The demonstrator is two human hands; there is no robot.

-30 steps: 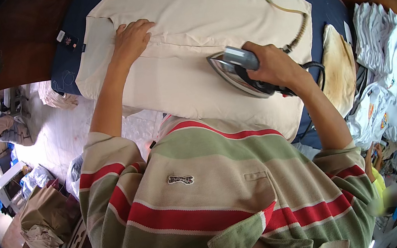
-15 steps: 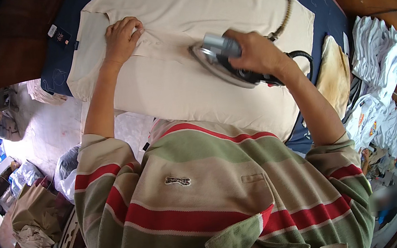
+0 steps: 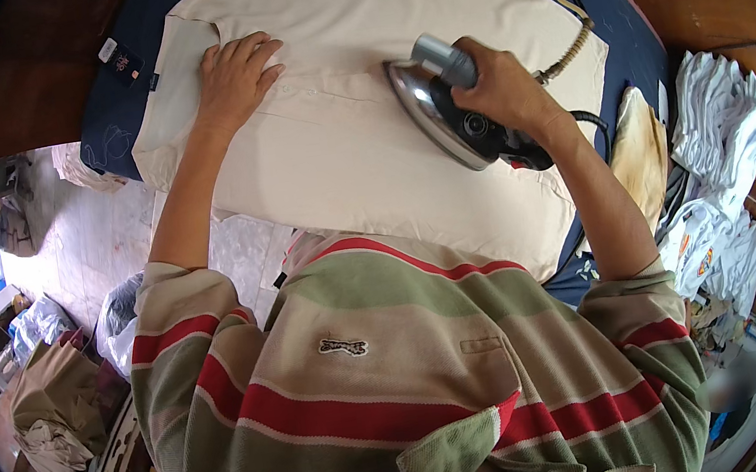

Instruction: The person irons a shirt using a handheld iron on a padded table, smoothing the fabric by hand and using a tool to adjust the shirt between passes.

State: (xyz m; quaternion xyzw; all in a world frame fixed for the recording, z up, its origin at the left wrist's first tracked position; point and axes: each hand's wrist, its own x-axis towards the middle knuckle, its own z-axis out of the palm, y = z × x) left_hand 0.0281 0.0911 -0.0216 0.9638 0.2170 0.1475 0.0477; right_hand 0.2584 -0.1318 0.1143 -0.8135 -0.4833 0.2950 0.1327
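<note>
A cream garment (image 3: pixel 332 180), seemingly a shirt, lies spread over a navy-covered work surface (image 3: pixel 106 128). On its left part, beside the collar-like opening, rests my left hand (image 3: pixel 236 85), palm down with the fingers spread. My right hand (image 3: pixel 504 90) is wrapped round the handle of a black and silver iron (image 3: pixel 431 119), its tip pointing up and left. Whether the soleplate touches the cloth all along, I cannot tell. A buttoned strip with slight creases runs between the hand and the iron.
The iron's coiled cord (image 3: pixel 575 48) trails to the upper right. A scorched tan cloth (image 3: pixel 639 154) and hanging white shirts (image 3: pixel 721 119) stand at the right. A dark card tag (image 3: pixel 124 64) lies far left. Brown fabric (image 3: pixel 56 402) and a plastic bag (image 3: pixel 117 318) are at lower left.
My left fingers, earlier bunched at the cloth, have spread out. The iron has moved slightly to the right and turned, its tip now steeper. The cord has shifted to the right.
</note>
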